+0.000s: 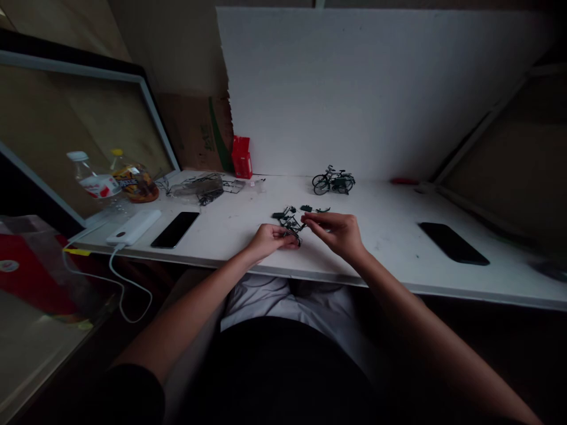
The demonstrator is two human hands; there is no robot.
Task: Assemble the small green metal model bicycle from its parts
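Observation:
At the front middle of the white table (pixel 390 236), my left hand (pixel 270 241) is closed on a small dark model bicycle part (pixel 292 236), which looks like a wheel or frame piece. My right hand (pixel 334 230) hovers just to its right, thumb and fingertips pinched together; whatever is in the pinch is too small to make out. Just beyond the hands lie small dark green parts, among them a flat piece (pixel 306 208) and a curved piece (pixel 323 210). Farther back stand assembled miniature bicycles (pixel 333 182), dark green with black wheels.
To the left are a black phone (pixel 176 230), a white power bank (pixel 134 228) with a cable, two bottles (pixel 137 182) and clear plastic packaging (pixel 195 188). A red box (pixel 241 157) stands by the back panel. A dark flat object (pixel 454 243) lies at right.

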